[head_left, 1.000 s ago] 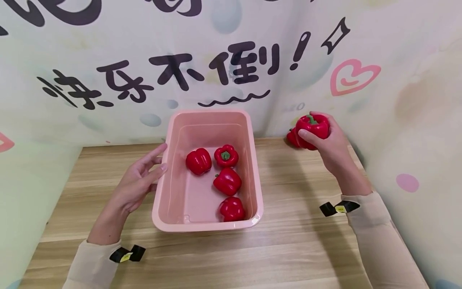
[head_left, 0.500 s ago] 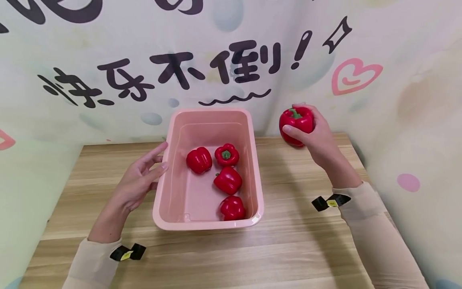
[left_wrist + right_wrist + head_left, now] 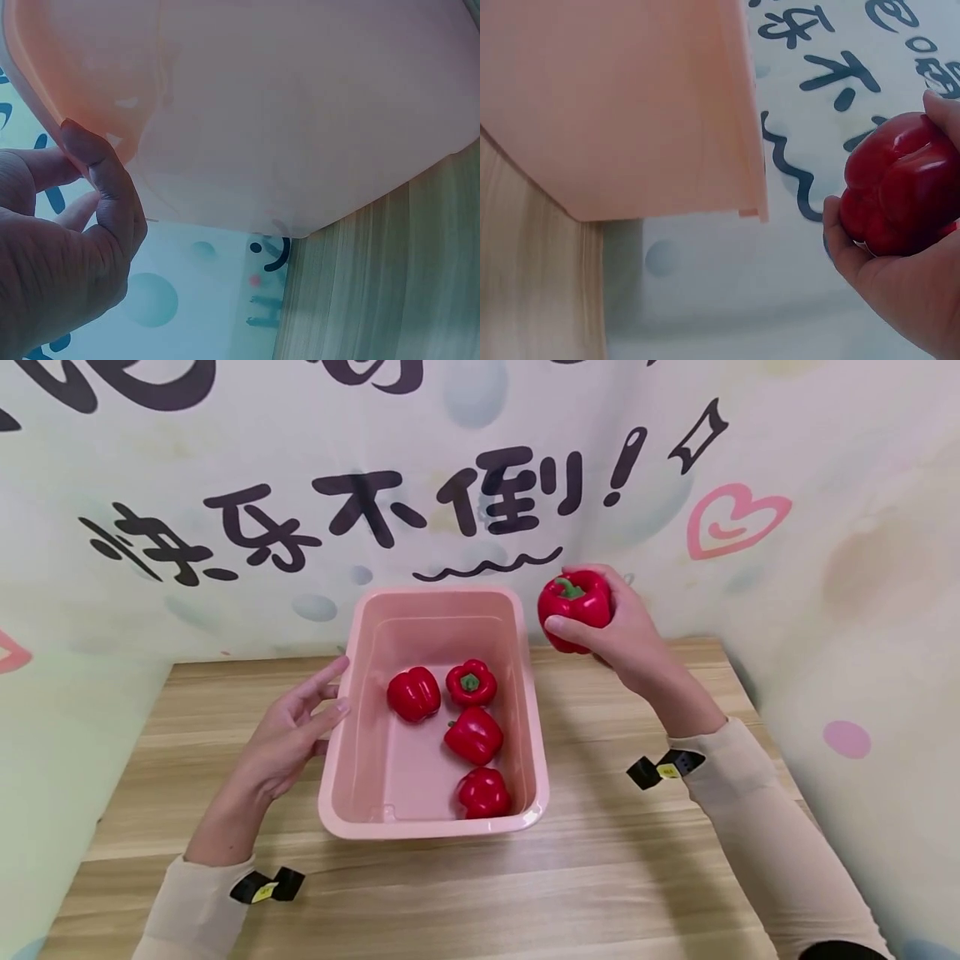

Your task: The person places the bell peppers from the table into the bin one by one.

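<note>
My right hand [image 3: 626, 631] grips a red bell pepper [image 3: 573, 606] with a green stem, raised just right of the far end of a pink plastic bin [image 3: 536, 752]. In the right wrist view, thumb and fingers wrap round the bell pepper [image 3: 900, 184], apart from the bin's outer wall [image 3: 622, 112]. On the bin's left side, my left hand [image 3: 281, 739] holds the rim; the left wrist view has a bent finger [image 3: 112, 180] against the wall under the rim. Several red bell peppers [image 3: 474, 735] lie inside, mostly along the bin's right side.
The bin stands on a wood-grain tabletop [image 3: 585, 877]. Behind the table hangs a white printed backdrop [image 3: 300, 427] with black lettering, close to the bin's far end. The backdrop also bounds the right side [image 3: 885, 635].
My right hand has carried its bell pepper leftward and slightly up toward the bin. Another pepper, seen behind it at first, no longer shows. The left hand and bin stay put.
</note>
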`<state>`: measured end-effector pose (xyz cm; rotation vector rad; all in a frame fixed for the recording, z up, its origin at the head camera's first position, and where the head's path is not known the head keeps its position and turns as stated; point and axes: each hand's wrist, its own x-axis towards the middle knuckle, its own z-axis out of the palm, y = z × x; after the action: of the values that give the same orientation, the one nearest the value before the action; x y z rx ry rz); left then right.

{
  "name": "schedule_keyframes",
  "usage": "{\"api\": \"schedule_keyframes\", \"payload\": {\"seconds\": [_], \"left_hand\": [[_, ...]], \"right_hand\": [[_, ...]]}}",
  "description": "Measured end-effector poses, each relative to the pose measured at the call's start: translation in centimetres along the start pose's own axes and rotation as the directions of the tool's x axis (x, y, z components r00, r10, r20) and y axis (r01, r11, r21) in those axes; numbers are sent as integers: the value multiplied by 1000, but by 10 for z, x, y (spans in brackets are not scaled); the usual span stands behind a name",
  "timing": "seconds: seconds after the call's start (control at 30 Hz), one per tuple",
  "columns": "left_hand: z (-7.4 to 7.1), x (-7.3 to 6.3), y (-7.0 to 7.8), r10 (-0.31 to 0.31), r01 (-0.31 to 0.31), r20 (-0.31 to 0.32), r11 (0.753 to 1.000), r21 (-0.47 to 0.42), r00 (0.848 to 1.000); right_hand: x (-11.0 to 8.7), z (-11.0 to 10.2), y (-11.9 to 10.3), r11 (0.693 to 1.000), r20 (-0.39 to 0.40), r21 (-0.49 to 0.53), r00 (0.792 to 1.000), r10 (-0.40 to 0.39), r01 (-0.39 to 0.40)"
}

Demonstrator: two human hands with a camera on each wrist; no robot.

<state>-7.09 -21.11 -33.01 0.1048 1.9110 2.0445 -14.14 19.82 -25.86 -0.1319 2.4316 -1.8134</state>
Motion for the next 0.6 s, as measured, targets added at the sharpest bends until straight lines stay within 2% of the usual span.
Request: {"api": "schedule_keyframes", "payload": {"seconds": [0.2,0.6], "left_hand": [[-1,0,-1,1,-1,7,1000,-1,1000],[-1,1,-1,4,-4,9,1000,-28,1000]], "right_hand": [[9,14,-10,996,31,-40,997,-73,74],[20,36,-23,990,161,-84,982,-101,115]]}}
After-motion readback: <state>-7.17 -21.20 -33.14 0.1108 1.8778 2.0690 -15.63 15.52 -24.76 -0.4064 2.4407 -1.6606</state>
